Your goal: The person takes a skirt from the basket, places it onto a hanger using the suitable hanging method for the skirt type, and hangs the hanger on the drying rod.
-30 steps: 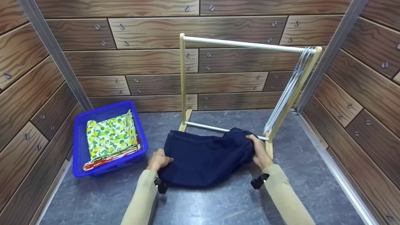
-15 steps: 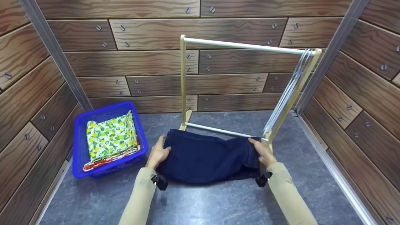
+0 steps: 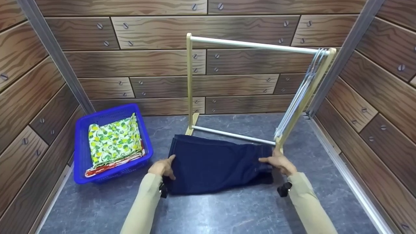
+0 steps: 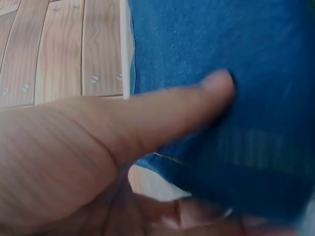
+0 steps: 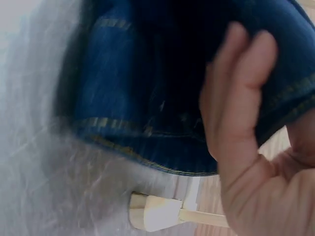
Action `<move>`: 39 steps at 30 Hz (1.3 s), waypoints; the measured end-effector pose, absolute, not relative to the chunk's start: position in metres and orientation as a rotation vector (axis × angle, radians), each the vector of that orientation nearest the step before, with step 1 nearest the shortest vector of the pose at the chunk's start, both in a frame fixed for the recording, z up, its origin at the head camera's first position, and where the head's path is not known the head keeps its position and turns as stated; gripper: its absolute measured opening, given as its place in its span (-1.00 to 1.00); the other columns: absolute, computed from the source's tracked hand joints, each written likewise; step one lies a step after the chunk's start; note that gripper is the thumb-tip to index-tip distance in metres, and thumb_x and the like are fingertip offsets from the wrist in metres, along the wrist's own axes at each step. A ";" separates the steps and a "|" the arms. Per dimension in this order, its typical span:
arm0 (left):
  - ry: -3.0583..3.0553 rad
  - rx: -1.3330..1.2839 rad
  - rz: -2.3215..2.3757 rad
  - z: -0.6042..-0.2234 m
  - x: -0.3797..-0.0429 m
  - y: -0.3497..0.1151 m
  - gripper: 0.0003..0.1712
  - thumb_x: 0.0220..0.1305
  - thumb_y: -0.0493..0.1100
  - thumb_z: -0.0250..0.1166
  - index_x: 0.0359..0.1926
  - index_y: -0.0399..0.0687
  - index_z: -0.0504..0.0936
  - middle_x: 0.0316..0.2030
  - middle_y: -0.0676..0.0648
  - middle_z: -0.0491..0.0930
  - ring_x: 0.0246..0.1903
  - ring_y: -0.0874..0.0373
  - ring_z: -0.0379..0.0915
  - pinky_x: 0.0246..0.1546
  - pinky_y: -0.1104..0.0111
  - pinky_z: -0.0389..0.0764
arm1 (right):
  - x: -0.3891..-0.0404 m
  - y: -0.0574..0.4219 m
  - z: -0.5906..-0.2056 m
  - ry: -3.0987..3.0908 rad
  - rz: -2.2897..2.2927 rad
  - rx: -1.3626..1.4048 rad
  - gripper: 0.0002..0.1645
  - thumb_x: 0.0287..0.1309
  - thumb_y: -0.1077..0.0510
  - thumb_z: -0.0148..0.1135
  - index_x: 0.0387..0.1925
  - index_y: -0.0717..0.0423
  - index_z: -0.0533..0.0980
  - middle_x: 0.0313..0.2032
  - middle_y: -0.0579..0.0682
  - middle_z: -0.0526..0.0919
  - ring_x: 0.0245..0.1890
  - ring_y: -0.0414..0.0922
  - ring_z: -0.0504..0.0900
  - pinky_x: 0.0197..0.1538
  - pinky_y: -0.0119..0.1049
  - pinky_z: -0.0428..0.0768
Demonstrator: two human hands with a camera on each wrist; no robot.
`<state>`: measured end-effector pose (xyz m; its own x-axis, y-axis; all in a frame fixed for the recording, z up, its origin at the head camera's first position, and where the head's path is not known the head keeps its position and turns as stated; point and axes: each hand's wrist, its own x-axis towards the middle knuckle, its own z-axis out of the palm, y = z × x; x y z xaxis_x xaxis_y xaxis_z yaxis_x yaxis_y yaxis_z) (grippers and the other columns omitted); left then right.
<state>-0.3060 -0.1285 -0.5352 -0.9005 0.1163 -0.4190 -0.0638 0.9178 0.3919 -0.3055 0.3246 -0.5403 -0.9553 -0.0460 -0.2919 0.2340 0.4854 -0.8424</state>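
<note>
A dark blue denim garment [image 3: 214,167] lies folded on the grey floor in front of the rack. At its wide left end my left hand [image 3: 162,167] pinches the edge; in the left wrist view the thumb [image 4: 167,115] lies on top of the denim, with the other fingers underneath. My right hand [image 3: 280,162] holds the narrower right end. The right wrist view shows two fingers [image 5: 241,93] against the denim, the thumb beyond the edge, and a stitched band [image 5: 113,123] hanging open beside them.
Behind the garment stands a wooden rack with a white top bar [image 3: 253,44]; several hangers [image 3: 300,94] hang at its right end. On the left, a blue basket [image 3: 78,146] holds lemon-print cloth [image 3: 113,141] and red-and-white hangers [image 3: 110,166]. Wood-patterned walls enclose three sides.
The bunched right end of the garment has been spread out flat and lowered to the floor. My right hand has moved slightly right; my left hand stays by the left edge.
</note>
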 end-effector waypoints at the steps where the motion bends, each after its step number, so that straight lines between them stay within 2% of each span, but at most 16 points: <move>1: 2.634 0.073 0.585 -0.535 -0.307 -0.129 0.00 0.07 -0.27 0.42 0.49 0.11 0.15 0.31 -0.35 0.37 0.26 -0.21 0.35 0.18 -0.09 0.46 | -0.307 0.325 -0.539 2.455 -1.504 0.173 0.36 0.19 0.07 0.33 0.50 0.05 -0.56 0.48 0.45 -0.35 0.32 0.16 0.25 0.08 -0.23 0.54; 3: 2.650 0.145 0.722 -0.535 -0.311 -0.132 -0.18 0.12 -0.39 0.23 0.42 0.04 0.27 0.26 -0.30 0.44 0.18 -0.14 0.41 0.17 -0.06 0.47 | -0.310 0.326 -0.535 2.386 -1.645 0.212 0.07 0.25 0.08 0.27 0.54 -0.02 -0.20 0.41 0.35 0.07 0.01 0.01 0.52 -0.24 -0.35 0.57; 4: 2.659 0.166 0.829 -0.535 -0.313 -0.133 -0.28 0.13 -0.42 0.15 0.36 -0.01 0.36 0.21 -0.29 0.48 0.12 -0.11 0.43 0.16 -0.03 0.48 | -0.310 0.326 -0.532 2.291 -1.777 0.219 -0.11 0.28 0.12 0.24 0.50 0.01 0.01 0.32 0.24 0.24 0.14 -0.05 0.48 -0.16 -0.37 0.59; 6: 2.654 0.196 1.059 -0.533 -0.317 -0.135 -0.46 0.15 -0.45 0.03 0.17 -0.13 0.53 0.09 -0.26 0.56 0.01 -0.04 0.47 0.10 0.06 0.51 | -0.313 0.327 -0.528 1.989 -2.106 0.254 -0.52 0.33 0.21 0.17 0.26 0.10 0.40 0.06 0.07 0.50 -0.14 -0.18 0.63 -0.24 -0.43 0.64; 9: 2.599 0.181 1.370 -0.529 -0.324 -0.138 -0.65 0.23 -0.43 -0.01 -0.10 -0.30 0.66 -0.07 -0.23 0.63 -0.16 0.06 0.48 -0.10 0.26 0.54 | -0.317 0.329 -0.523 1.329 -2.542 0.292 -0.80 0.39 0.33 -0.01 -0.07 0.24 0.51 -0.18 0.01 0.68 -0.24 -0.15 0.71 -0.23 -0.38 0.68; 12: 2.467 0.180 1.502 -0.528 -0.326 -0.141 -0.61 0.23 -0.40 -0.06 -0.11 -0.37 0.67 -0.16 -0.16 0.61 -0.30 0.15 0.41 -0.31 0.35 0.50 | -0.320 0.329 -0.523 0.945 -2.682 0.226 -0.47 0.34 0.51 -0.28 0.30 0.29 0.23 -0.14 0.22 0.70 -0.05 0.00 0.70 0.01 -0.29 0.66; 15: 2.399 0.248 1.464 -0.533 -0.324 -0.145 -0.50 0.16 -0.45 -0.11 0.04 -0.36 0.62 -0.23 -0.10 0.56 -0.40 0.19 0.32 -0.40 0.40 0.43 | -0.322 0.321 -0.527 1.152 -2.664 0.144 -0.23 0.26 0.62 -0.29 0.47 0.28 -0.06 -0.08 0.14 0.69 0.04 -0.04 0.66 0.18 -0.23 0.58; 16: 2.408 0.306 1.421 -0.535 -0.323 -0.146 -0.45 0.08 -0.50 -0.12 0.06 -0.36 0.60 -0.21 -0.10 0.56 -0.37 0.19 0.35 -0.37 0.40 0.44 | -0.323 0.317 -0.528 1.309 -2.647 0.134 -0.20 0.22 0.65 -0.20 0.46 0.31 -0.05 -0.11 0.07 0.70 0.01 -0.09 0.67 0.18 -0.25 0.58; 17: 2.441 0.365 1.355 -0.536 -0.322 -0.148 -0.40 0.01 -0.54 -0.11 0.08 -0.35 0.59 -0.14 -0.14 0.59 -0.35 0.16 0.37 -0.35 0.39 0.45 | -0.323 0.312 -0.530 1.486 -2.620 0.157 -0.28 0.18 0.65 -0.08 0.37 0.36 0.13 -0.18 0.02 0.71 -0.06 -0.12 0.70 0.13 -0.27 0.61; 20: 2.537 0.555 1.174 -0.540 -0.323 -0.151 -0.36 -0.12 -0.60 0.01 0.06 -0.30 0.61 -0.07 -0.23 0.64 -0.18 0.06 0.51 -0.23 0.36 0.53 | -0.326 0.302 -0.532 2.070 -2.416 0.223 -0.64 0.13 0.52 0.21 -0.01 0.35 0.50 -0.34 -0.09 0.71 -0.36 -0.19 0.74 -0.20 -0.35 0.71; 21: 2.553 0.591 1.129 -0.541 -0.323 -0.152 -0.36 -0.15 -0.59 0.06 0.05 -0.27 0.63 -0.06 -0.24 0.66 -0.10 0.04 0.53 -0.18 0.34 0.57 | -0.326 0.300 -0.533 2.299 -2.285 0.238 -0.71 0.11 0.45 0.29 -0.09 0.32 0.55 -0.37 -0.08 0.71 -0.45 -0.19 0.72 -0.32 -0.36 0.71; 23: 2.584 0.618 1.071 -0.542 -0.324 -0.154 -0.46 -0.12 -0.53 0.19 -0.01 -0.23 0.67 -0.17 -0.22 0.69 -0.18 0.03 0.58 -0.22 0.30 0.61 | -0.327 0.296 -0.532 2.713 -1.948 0.269 -0.70 0.07 0.25 0.41 -0.13 0.29 0.61 -0.38 0.03 0.72 -0.51 -0.14 0.70 -0.38 -0.31 0.70; 26: 2.580 0.575 1.072 -0.542 -0.327 -0.156 -0.59 -0.01 -0.43 0.29 -0.05 -0.18 0.70 -0.28 -0.13 0.70 -0.35 0.11 0.57 -0.35 0.34 0.60 | -0.329 0.294 -0.528 3.055 -1.578 0.346 -0.48 0.03 0.00 0.48 -0.11 0.31 0.60 -0.25 0.26 0.70 -0.35 0.08 0.70 -0.17 -0.10 0.66; 31: 2.519 0.416 1.301 -0.543 -0.329 -0.157 -0.85 0.32 -0.26 0.20 -0.23 -0.29 0.63 -0.50 -0.06 0.57 -0.57 0.13 0.45 -0.55 0.38 0.50 | -0.340 0.298 -0.524 2.910 -1.828 0.395 -0.37 0.19 -0.01 0.33 0.09 0.40 0.44 0.08 0.38 0.54 0.11 0.17 0.51 0.27 -0.02 0.41; 36: 2.718 0.300 1.560 -0.547 -0.330 -0.147 -0.57 0.43 -0.02 0.15 -0.57 -0.09 0.33 -0.65 0.06 0.28 -0.62 0.22 0.20 -0.54 0.42 0.25 | -0.351 0.305 -0.521 2.602 -2.051 0.486 -0.17 0.31 -0.10 0.18 0.35 0.39 0.20 0.38 0.30 0.25 0.38 0.08 0.24 0.46 -0.11 0.19; 39: 2.859 0.237 1.700 -0.546 -0.332 -0.135 -0.55 0.43 0.01 0.16 -0.59 -0.04 0.31 -0.67 0.06 0.27 -0.65 0.18 0.24 -0.55 0.41 0.26 | -0.353 0.307 -0.520 2.522 -2.074 0.564 -0.23 0.33 -0.14 0.13 0.27 0.39 0.24 0.25 0.26 0.34 0.20 0.00 0.38 0.31 -0.22 0.34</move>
